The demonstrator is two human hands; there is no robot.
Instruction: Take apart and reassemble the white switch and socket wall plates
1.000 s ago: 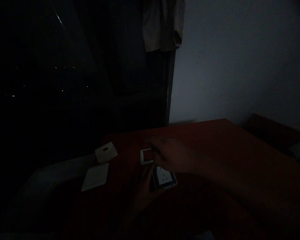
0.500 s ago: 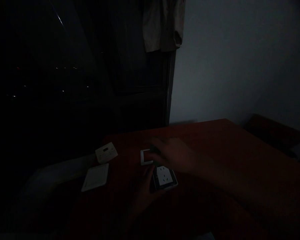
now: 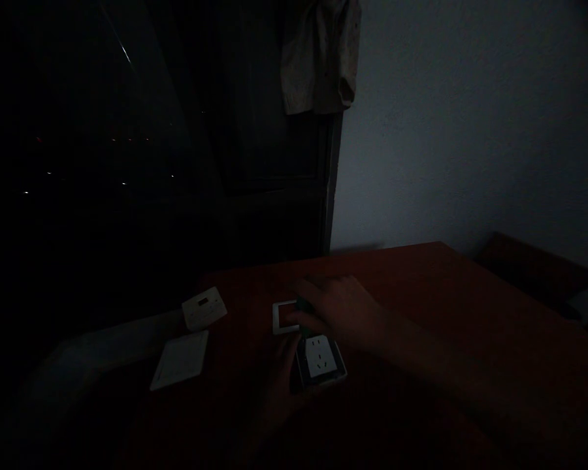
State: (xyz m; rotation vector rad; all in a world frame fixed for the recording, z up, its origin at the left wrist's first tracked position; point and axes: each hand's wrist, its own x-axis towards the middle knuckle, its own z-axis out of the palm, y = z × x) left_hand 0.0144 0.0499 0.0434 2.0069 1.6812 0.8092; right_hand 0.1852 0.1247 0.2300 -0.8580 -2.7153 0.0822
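The room is very dark. On a red table (image 3: 421,287) lies a white wall socket (image 3: 320,358) with a dark frame. My left hand (image 3: 280,378) grips its left side, fingers curled on it. My right hand (image 3: 340,308) reaches over the socket's far edge, fingers bent down onto a white square frame (image 3: 283,317) that lies just beyond it. Whether the right fingers pinch the frame is too dark to tell.
Two white switch plates lie at the table's left: one (image 3: 203,308) further back, one (image 3: 180,360) flat nearer me. A pale cloth (image 3: 318,59) hangs on a dark door. A light wall (image 3: 470,130) stands behind the table.
The view has dipped slightly, so everything sits a little lower. My right hand has slid a bit toward the socket; the left hand stays on the socket.
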